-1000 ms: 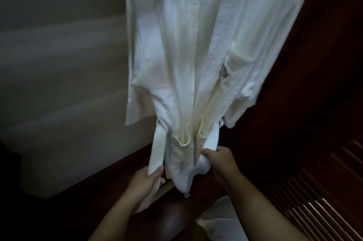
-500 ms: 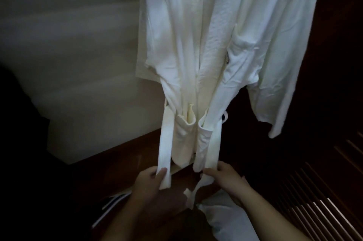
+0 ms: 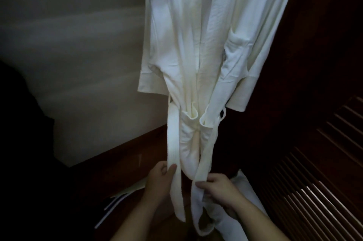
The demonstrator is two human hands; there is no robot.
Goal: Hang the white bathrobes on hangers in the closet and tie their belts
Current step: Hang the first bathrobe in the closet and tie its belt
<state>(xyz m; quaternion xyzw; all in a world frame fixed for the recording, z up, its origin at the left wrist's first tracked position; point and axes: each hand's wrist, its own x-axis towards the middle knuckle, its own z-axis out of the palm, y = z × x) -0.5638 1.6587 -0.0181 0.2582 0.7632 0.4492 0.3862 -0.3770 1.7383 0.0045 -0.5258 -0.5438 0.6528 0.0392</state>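
Note:
A white bathrobe (image 3: 198,40) hangs in the dim closet, its hanger out of view above. Its belt hangs down in two loose ends. My left hand (image 3: 160,181) pinches the left belt end (image 3: 173,142) between thumb and fingers. My right hand (image 3: 218,189) grips the right belt end (image 3: 206,154), which trails below my hand in a loop. The two ends hang apart, untied.
A pale wall (image 3: 78,54) stands to the left of the robe. Dark wood panelling (image 3: 314,44) and a slatted door (image 3: 314,191) are on the right. More white cloth (image 3: 243,187) lies low behind my right wrist. A dark wooden ledge (image 3: 117,162) runs below the wall.
The robe has swung and now hangs straighter. Both hands have slid down the belt ends, holding them lower and closer together in front of the robe.

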